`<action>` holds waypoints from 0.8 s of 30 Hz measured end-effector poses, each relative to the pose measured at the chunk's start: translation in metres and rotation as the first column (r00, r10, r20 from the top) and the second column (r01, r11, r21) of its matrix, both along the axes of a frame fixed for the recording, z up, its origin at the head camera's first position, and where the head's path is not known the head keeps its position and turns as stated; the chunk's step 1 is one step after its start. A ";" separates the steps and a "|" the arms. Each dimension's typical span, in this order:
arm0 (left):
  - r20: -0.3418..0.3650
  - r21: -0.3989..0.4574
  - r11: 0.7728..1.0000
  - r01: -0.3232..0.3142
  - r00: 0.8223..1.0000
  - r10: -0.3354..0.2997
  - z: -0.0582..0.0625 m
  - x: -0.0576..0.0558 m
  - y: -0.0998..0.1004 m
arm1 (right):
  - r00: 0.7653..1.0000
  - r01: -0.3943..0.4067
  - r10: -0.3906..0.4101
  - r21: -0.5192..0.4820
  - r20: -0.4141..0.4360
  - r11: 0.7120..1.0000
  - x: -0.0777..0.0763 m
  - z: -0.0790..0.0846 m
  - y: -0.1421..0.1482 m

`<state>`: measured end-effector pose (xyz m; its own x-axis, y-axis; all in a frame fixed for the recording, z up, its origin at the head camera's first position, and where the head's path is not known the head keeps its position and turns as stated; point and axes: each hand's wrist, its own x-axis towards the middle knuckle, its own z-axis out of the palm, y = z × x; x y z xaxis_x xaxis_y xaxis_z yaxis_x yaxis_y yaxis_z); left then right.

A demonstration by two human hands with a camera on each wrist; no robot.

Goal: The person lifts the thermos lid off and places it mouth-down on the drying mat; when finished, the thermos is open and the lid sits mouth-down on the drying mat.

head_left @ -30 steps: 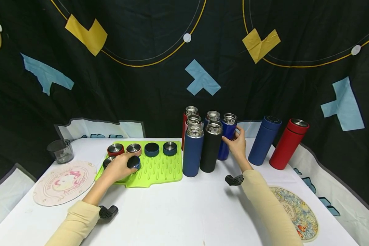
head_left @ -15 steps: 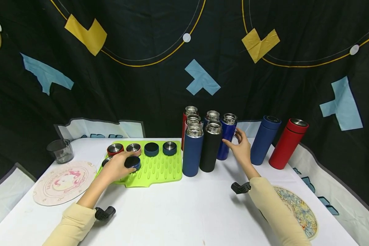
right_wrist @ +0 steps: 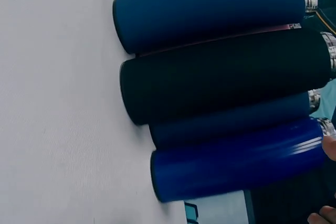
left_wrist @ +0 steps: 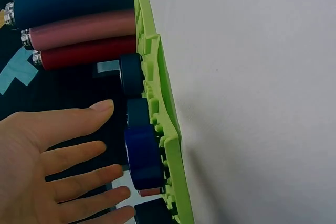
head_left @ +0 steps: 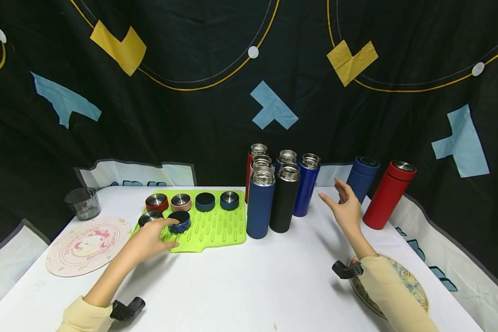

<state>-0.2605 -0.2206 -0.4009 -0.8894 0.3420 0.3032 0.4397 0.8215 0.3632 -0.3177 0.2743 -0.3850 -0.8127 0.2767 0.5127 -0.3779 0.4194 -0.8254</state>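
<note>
My left hand [head_left: 149, 240] has let its fingers spread beside a shiny blue bottle lid [head_left: 180, 222] on the green ridged mat [head_left: 216, 230]. In the left wrist view a gap shows between the fingers and that blue lid [left_wrist: 144, 158]. More lids stand on the mat, among them a red one [head_left: 156, 202] and a pink one [head_left: 180, 201]. My right hand [head_left: 346, 212], thumb and fingers apart and holding nothing, is to the right of an uncapped shiny blue bottle [head_left: 306, 189]. That bottle [right_wrist: 241, 158] stands upright, grouped with several other uncapped bottles.
A capped dark blue bottle [head_left: 363, 173] and a capped red bottle [head_left: 390, 194] stand behind and right of my right hand. A pink round mat [head_left: 88, 246] and a clear dark cup [head_left: 83, 204] are at the left. A patterned round mat [head_left: 411, 281] lies partly under my right forearm.
My right hand has come off the shiny blue bottle and moved right. My left hand has released the shiny blue lid and drawn back toward the near left; the lid stays on the mat.
</note>
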 end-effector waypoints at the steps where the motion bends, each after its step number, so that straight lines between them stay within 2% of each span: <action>1: 0.010 0.003 1.000 0.004 1.000 -0.004 0.000 0.002 -0.001 | 1.000 0.014 -0.014 0.012 -0.011 1.000 0.002 0.000 0.003; 7: 0.091 0.006 0.999 0.041 0.995 -0.041 -0.003 0.008 -0.005 | 0.993 0.091 -0.086 0.067 -0.082 0.994 0.013 0.001 0.016; 11: 0.149 -0.006 0.998 0.061 0.987 -0.059 -0.005 0.010 -0.007 | 0.986 0.132 -0.126 0.050 -0.113 0.990 0.017 0.002 0.025; 19: 0.184 -0.024 0.997 0.080 0.980 -0.074 -0.008 0.008 -0.009 | 0.965 0.201 -0.211 -0.080 -0.158 0.976 0.009 0.004 0.039; 24: 0.199 -0.025 0.997 0.071 0.978 -0.065 -0.010 0.007 -0.009 | 0.955 0.242 -0.264 -0.167 -0.131 0.956 -0.003 0.002 0.045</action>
